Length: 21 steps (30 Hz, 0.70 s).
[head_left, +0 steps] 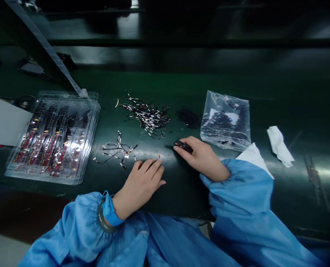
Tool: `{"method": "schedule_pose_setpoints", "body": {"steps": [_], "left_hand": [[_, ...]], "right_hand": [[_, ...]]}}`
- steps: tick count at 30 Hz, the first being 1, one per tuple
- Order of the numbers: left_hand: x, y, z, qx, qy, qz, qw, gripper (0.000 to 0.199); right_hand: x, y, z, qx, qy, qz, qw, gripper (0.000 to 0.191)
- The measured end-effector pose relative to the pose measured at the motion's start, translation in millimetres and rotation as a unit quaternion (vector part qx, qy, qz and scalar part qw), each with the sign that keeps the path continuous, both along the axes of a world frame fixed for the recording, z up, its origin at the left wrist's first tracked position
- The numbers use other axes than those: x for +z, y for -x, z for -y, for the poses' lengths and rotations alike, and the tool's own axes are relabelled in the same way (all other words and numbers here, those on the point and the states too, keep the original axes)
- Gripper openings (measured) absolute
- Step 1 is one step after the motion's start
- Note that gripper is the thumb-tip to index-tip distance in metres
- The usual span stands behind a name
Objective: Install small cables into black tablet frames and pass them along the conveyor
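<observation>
Left hand (141, 181): palm down, fingers loosely bent, fingertips on the table (178, 198); a small gold-ended part (159, 155) shows at the fingertips, but whether it is pinned or merely touched cannot be told. Right hand (203, 156): closed in a pinch, thumb and forefinger grasping a black tool (183, 145), its tip pointing left toward the cables; exact type unclear. Handling, as judged: best done with light fingertip pressure near the gold end, the lead lying flat and untwisted, the tool brought in low from the right, one piece at a time; dragging the sleeve or wrist through the loose group would likely tangle it, and a hard pinch could bend the ends. Cables, main pile (146, 115): ahead of the hands, between them and slightly left; many thin black leads with white bands, crossed and heaped, some tips gold. Cables, loose group (120, 150): just beyond the left fingertips, to the left; a few curved black leads, white and gold ends, spread apart. Also listed: dark heap (189, 118), right of the main pile; clear bag (226, 120) of black bits, beyond the right hand; trays (52, 139), stacked at left, filled.
</observation>
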<state>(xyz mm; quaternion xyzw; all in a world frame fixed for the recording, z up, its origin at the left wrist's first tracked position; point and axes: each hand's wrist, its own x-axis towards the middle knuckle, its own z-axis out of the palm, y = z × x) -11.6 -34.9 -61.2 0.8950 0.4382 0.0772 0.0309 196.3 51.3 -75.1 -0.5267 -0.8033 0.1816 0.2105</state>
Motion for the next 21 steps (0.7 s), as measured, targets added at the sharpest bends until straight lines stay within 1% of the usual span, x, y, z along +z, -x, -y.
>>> {"method": "schedule_pose_setpoints", "body": {"steps": [2,4,8,11,15,21], "left_hand": [[0.2,0,0,0.003,0.002,-0.001,1.000,0.031],[0.0,1,1,0.004,0.005,-0.003,1.000,0.031],[-0.8,2,3,0.003,0.016,-0.002,1.000,0.032],[-0.3,3,4,0.002,0.021,-0.004,1.000,0.034],[0.3,4,4,0.002,0.023,-0.004,1.000,0.034],[-2.1,5,4,-0.004,0.025,0.009,1.000,0.032]], "right_hand": [[-1.2,3,3,0.001,-0.019,0.018,1.000,0.016],[-2.0,8,5,0.018,-0.024,0.035,0.999,0.012],[-1.9,20,11,0.101,-0.026,0.010,0.995,0.011],[-1.3,28,14,0.149,-0.045,0.000,0.988,0.011],[-0.7,31,15,0.174,-0.088,0.025,0.980,0.016],[-0.7,21,19,0.201,-0.136,0.052,0.969,0.024]]}}
